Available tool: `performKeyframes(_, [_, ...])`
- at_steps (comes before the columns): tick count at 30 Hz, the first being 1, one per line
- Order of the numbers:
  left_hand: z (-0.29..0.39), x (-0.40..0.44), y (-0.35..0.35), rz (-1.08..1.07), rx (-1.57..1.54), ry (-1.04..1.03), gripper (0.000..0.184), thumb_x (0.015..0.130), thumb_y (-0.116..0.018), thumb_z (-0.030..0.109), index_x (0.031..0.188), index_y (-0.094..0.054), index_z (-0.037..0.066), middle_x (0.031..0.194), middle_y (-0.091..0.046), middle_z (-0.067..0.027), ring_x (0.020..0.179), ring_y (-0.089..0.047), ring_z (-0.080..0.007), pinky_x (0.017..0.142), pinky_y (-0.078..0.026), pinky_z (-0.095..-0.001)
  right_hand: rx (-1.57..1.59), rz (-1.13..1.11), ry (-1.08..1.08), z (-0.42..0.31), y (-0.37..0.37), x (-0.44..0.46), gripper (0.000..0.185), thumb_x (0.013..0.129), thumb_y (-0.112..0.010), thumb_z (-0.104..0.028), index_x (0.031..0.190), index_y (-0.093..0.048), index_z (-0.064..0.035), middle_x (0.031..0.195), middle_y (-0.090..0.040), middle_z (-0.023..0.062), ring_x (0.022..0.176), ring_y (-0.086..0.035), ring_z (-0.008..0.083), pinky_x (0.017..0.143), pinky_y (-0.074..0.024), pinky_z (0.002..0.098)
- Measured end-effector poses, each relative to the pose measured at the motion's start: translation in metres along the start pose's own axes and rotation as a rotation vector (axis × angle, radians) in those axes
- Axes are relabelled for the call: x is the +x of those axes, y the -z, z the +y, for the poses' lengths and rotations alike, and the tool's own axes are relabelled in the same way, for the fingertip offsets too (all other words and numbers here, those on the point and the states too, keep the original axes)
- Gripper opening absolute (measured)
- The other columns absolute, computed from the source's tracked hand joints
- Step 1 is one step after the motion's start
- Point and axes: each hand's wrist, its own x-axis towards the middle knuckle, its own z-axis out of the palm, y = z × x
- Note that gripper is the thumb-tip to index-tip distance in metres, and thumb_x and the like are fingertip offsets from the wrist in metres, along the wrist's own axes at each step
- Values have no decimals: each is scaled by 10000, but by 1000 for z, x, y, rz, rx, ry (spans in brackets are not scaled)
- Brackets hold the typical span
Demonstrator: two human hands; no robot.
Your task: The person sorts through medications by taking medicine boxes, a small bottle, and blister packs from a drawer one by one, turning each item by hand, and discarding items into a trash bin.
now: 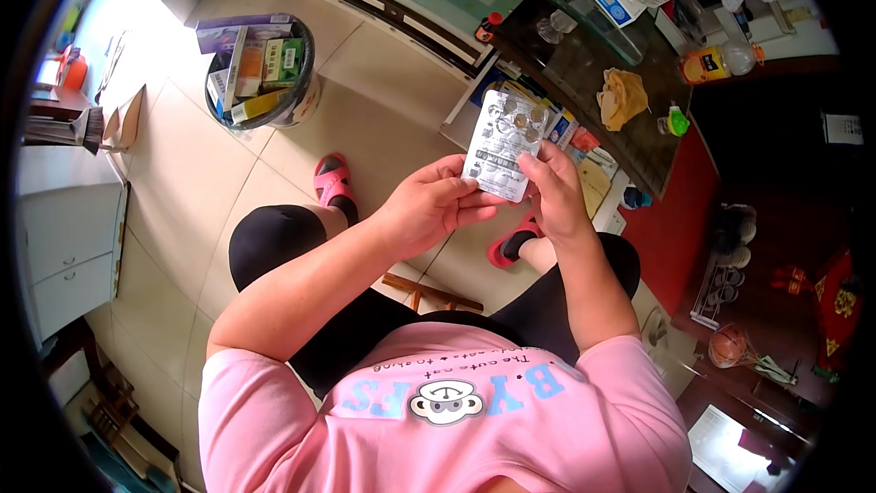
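Currently, blister pack (497, 160) upright, printed face visible, between left hand (427, 208) and right hand (558, 194), held together at its lower corner and side; open drawer's (462, 111) front edge behind. Judged step: inspection; turning it calls for easing one grip.

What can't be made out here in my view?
Head view:
- Fine print on the silver blister pack: too small.
- The pack's far side: faces away.
- Bottom of the bin: hidden under boxes.
- Part of the open drawer's contents: behind the pack and right hand.
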Motion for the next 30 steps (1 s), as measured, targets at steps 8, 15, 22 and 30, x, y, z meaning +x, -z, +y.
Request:
performKeyframes(8, [-1, 1, 3, 40, 15, -24, 269, 982, -414, 94, 1232, -436, -2, 1116, -588, -117, 953, -626, -187, 858, -525, -317, -44, -47, 54, 2, 3, 0, 208, 914, -557, -177, 1063, -597, -38, 880, -642, 6, 724, -564, 53, 613, -463, 212])
performKeyframes(15, [33, 6, 7, 182, 566, -439, 325, 945, -487, 37, 1266, -437, 27, 1013, -598, -82, 902, -589, -131, 804, -477, -253, -289, -270, 76, 14, 5, -3, 494, 821, -719, -244, 1219, -521, -29, 1020, -596, 31, 793, -552, 69, 686, -477, 226])
performKeyframes(22, [50, -2, 3, 136, 1227, -448, 388, 923, -479, -17, 1300, -427, 55, 944, -593, -59, 910, -566, -111, 778, -456, -232, -399, -275, -171, 6, 3, -2, 351, 890, -636, -297, 1121, -555, -45, 845, -569, -20, 674, -513, 51, 548, -434, 205])
performKeyframes(30, [19, 3, 6, 261, 270, -63, 365, 943, -535, 217, 1278, -449, 100, 1099, -560, -27, 967, -544, -134, 816, -488, -336, -87, 32, -3, 1, -10, -5, 169, 948, -534, -197, 1048, -541, -62, 922, -630, 11, 673, -539, 37, 498, -429, 184])
